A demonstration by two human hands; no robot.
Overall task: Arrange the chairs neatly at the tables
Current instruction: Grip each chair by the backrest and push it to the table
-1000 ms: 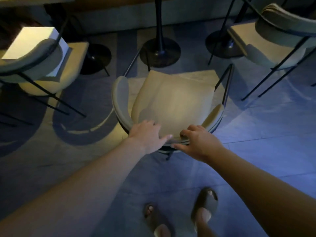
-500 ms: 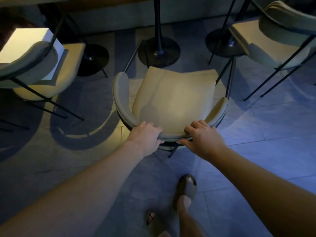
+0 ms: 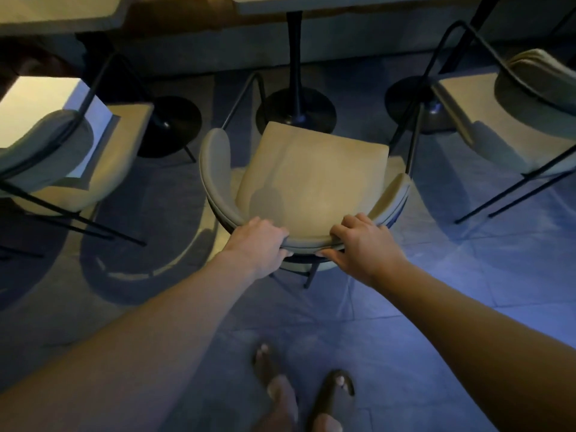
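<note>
a: where's the chair (image 3: 307,176) right now?

b: straight ahead of the person, seat pointing away toward the bench (image 3: 343,3), backrest nearest the body. the seat's front edge sits just short of the round pedestal base (image 3: 296,109)

a: and the hands?

b: both grip the top of the curved backrest. left hand (image 3: 260,243) has its fingers curled over the rim left of centre, right hand (image 3: 363,241) does the same right of centre, thumb under the edge. they're about level, neither nearer than the other

a: so which way does the move go?

b: my read: forward, along the line from backrest to seat front, which runs toward the pedestal. the chair looks turned a little, the seat front swinging slightly right of the post, so i'd guess the left hand needs a bit more push to square it

a: anything in the way?

b: the front legs (image 3: 411,138) straddle the base, so they could catch it if the chair goes in crooked. the left chair (image 3: 78,157) and the right chair (image 3: 498,120) stand well apart on either side, no conflict there

a: how far along is it?

b: this chair isn't tucked yet; most of the seat is out from under the bench. the person's feet (image 3: 299,391) are close behind it on the floor (image 3: 467,291)
</note>
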